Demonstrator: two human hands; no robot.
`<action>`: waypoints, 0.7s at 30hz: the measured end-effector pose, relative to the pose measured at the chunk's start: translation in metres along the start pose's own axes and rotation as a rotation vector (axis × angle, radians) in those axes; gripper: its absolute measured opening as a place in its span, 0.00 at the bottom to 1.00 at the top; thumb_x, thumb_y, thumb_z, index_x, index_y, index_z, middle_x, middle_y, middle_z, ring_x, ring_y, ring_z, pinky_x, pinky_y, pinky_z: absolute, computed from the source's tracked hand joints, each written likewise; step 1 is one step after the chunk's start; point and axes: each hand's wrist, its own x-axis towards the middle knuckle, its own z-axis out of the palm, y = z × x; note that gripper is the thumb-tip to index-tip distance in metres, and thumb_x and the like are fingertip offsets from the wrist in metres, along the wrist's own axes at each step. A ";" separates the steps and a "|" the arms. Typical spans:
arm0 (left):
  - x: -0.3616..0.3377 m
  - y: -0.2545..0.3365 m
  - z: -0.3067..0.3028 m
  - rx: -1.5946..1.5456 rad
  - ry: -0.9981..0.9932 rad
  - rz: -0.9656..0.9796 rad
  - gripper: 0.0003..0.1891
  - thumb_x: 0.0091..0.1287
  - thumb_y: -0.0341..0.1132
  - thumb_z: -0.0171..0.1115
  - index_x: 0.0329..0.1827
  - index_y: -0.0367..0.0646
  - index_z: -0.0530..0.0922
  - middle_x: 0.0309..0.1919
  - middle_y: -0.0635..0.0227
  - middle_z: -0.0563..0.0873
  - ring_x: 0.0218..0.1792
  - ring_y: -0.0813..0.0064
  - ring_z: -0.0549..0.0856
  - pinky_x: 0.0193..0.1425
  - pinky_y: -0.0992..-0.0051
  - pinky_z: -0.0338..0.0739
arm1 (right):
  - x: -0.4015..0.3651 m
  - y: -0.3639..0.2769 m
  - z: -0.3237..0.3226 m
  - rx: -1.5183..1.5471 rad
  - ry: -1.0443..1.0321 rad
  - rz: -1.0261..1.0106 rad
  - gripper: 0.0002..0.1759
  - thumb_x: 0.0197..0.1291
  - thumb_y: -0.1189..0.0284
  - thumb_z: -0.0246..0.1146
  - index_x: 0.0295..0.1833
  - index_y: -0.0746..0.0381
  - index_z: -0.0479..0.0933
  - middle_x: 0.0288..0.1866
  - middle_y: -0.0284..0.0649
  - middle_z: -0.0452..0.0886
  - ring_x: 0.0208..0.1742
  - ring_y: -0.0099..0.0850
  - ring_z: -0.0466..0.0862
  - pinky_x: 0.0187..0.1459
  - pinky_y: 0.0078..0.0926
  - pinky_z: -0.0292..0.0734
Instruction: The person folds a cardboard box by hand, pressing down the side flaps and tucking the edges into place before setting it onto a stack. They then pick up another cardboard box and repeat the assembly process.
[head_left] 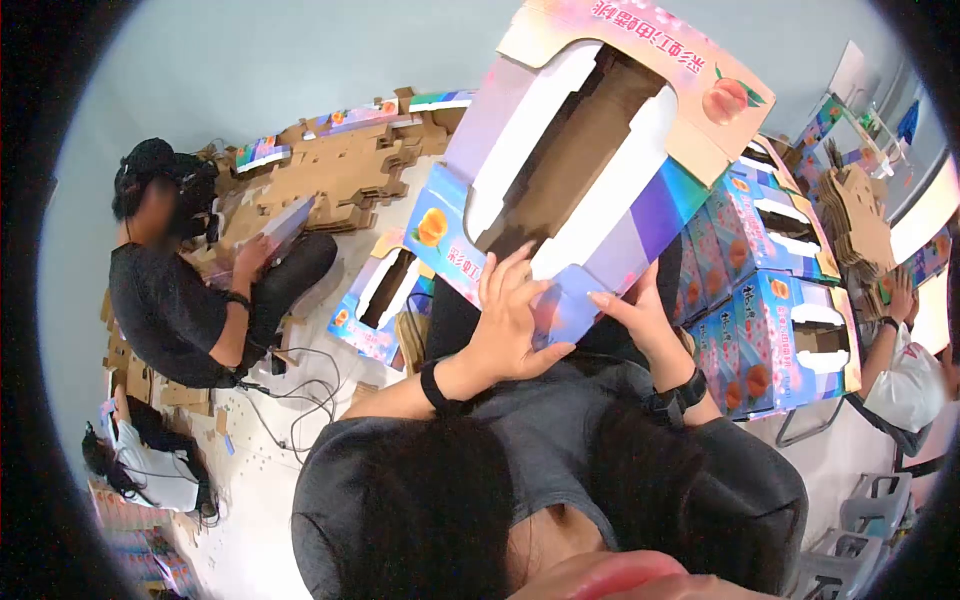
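Observation:
A printed peach carton (684,150) rests tilted over my lap, its long cut-out top showing a brown cardboard inside. My left hand (515,310) lies on the carton's near end, fingers spread over the blue and purple panel and thumb stretched out to the side. At the near right corner, my right hand (640,315) holds the carton's edge, thumb on top and the other fingers mostly hidden beneath. Black bands circle both wrists.
Finished-looking peach cartons (755,350) stand stacked on my right. Another carton (375,300) sits on the floor at left. Flat cardboard (330,170) lies beyond it. A co-worker (170,290) sits at left, near cables (300,400). Grey stools (845,555) stand at lower right.

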 end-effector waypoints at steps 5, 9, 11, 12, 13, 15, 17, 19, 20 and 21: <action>-0.007 -0.015 -0.002 0.075 0.333 0.038 0.47 0.62 0.62 0.61 0.76 0.44 0.54 0.73 0.36 0.58 0.74 0.38 0.59 0.77 0.42 0.34 | 0.007 0.006 -0.012 0.100 0.108 -0.095 0.60 0.49 0.76 0.75 0.80 0.59 0.41 0.74 0.45 0.61 0.74 0.40 0.64 0.72 0.41 0.60; -0.005 -0.029 -0.036 0.268 0.538 0.188 0.48 0.59 0.53 0.63 0.77 0.42 0.48 0.72 0.34 0.59 0.72 0.38 0.62 0.77 0.44 0.44 | -0.008 0.013 -0.051 0.049 0.194 -0.110 0.63 0.44 0.64 0.76 0.81 0.62 0.43 0.75 0.45 0.62 0.74 0.38 0.65 0.73 0.38 0.59; -0.010 -0.047 -0.042 0.279 0.566 0.109 0.53 0.58 0.55 0.66 0.77 0.39 0.44 0.73 0.38 0.57 0.72 0.42 0.62 0.77 0.48 0.52 | -0.015 0.016 -0.077 -0.020 0.186 -0.163 0.64 0.43 0.60 0.76 0.81 0.64 0.44 0.76 0.46 0.61 0.74 0.38 0.65 0.73 0.37 0.58; -0.011 -0.054 -0.042 0.171 0.503 0.047 0.55 0.58 0.56 0.67 0.78 0.39 0.43 0.73 0.39 0.57 0.73 0.43 0.62 0.77 0.49 0.52 | -0.017 0.008 -0.087 -0.087 0.159 -0.197 0.64 0.42 0.59 0.75 0.81 0.65 0.45 0.76 0.46 0.61 0.75 0.38 0.64 0.74 0.37 0.57; -0.011 -0.058 -0.042 0.063 0.439 -0.013 0.57 0.57 0.57 0.68 0.78 0.39 0.42 0.74 0.39 0.56 0.73 0.43 0.61 0.77 0.49 0.51 | -0.018 -0.005 -0.086 -0.139 0.115 -0.209 0.64 0.42 0.59 0.75 0.81 0.65 0.46 0.76 0.46 0.61 0.75 0.38 0.64 0.74 0.37 0.56; -0.019 -0.067 -0.043 -0.141 0.247 -0.149 0.63 0.55 0.60 0.72 0.78 0.35 0.37 0.74 0.40 0.55 0.75 0.47 0.59 0.78 0.51 0.49 | -0.023 -0.039 -0.080 -0.226 0.007 -0.216 0.64 0.41 0.58 0.75 0.80 0.66 0.48 0.76 0.47 0.61 0.75 0.38 0.64 0.75 0.36 0.54; -0.038 -0.078 -0.033 -0.275 0.030 -0.343 0.66 0.54 0.56 0.74 0.77 0.28 0.33 0.75 0.41 0.51 0.77 0.50 0.54 0.80 0.58 0.47 | -0.023 -0.059 -0.070 -0.247 -0.126 -0.170 0.64 0.41 0.57 0.74 0.80 0.67 0.48 0.76 0.49 0.61 0.76 0.39 0.63 0.75 0.36 0.51; -0.041 -0.077 -0.026 -0.419 -0.103 -0.500 0.70 0.51 0.54 0.78 0.76 0.25 0.31 0.76 0.41 0.49 0.78 0.50 0.50 0.80 0.64 0.46 | -0.017 -0.057 -0.067 -0.243 -0.123 -0.177 0.64 0.41 0.56 0.74 0.80 0.67 0.48 0.76 0.49 0.60 0.76 0.39 0.62 0.75 0.36 0.51; -0.042 -0.075 -0.022 -0.400 -0.136 -0.461 0.70 0.50 0.54 0.78 0.76 0.25 0.31 0.76 0.41 0.49 0.78 0.50 0.50 0.80 0.64 0.46 | -0.014 -0.057 -0.066 -0.242 -0.119 -0.185 0.64 0.41 0.56 0.74 0.80 0.67 0.47 0.76 0.50 0.60 0.76 0.39 0.62 0.75 0.36 0.51; -0.039 -0.071 -0.020 -0.380 -0.170 -0.418 0.71 0.50 0.54 0.79 0.76 0.25 0.31 0.76 0.40 0.48 0.78 0.50 0.50 0.80 0.63 0.46 | -0.013 -0.058 -0.064 -0.221 -0.109 -0.161 0.62 0.43 0.55 0.73 0.80 0.66 0.48 0.77 0.50 0.59 0.77 0.39 0.60 0.76 0.36 0.50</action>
